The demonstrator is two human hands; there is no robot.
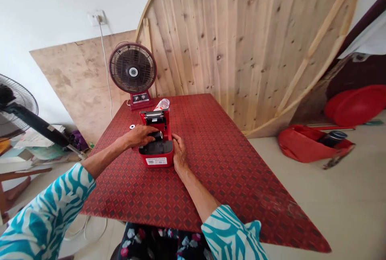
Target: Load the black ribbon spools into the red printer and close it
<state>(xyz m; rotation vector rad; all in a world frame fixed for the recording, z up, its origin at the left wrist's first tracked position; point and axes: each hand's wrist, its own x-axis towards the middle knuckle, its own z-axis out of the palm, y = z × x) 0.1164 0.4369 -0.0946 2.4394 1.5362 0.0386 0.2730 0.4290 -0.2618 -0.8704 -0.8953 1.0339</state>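
Note:
A small red printer (170,158) stands on the table with its lid raised and a white label on the side facing me. My left hand (141,135) reaches into it from the left, fingers closed on a black roll (157,135) with a pale core end. Whether the roll is seated in the printer or held above it, I cannot tell. Against the printer's right side rests my right hand (179,153), its fingers curled round the edge. A small white roll (132,126) lies just beyond my left wrist.
Behind the printer lies a clear plastic bottle (163,104). A dark red fan (133,71) stands at the back left of the patterned red table (229,163). On the floor are a standing fan (36,119) at left and a red bag (301,147) at right.

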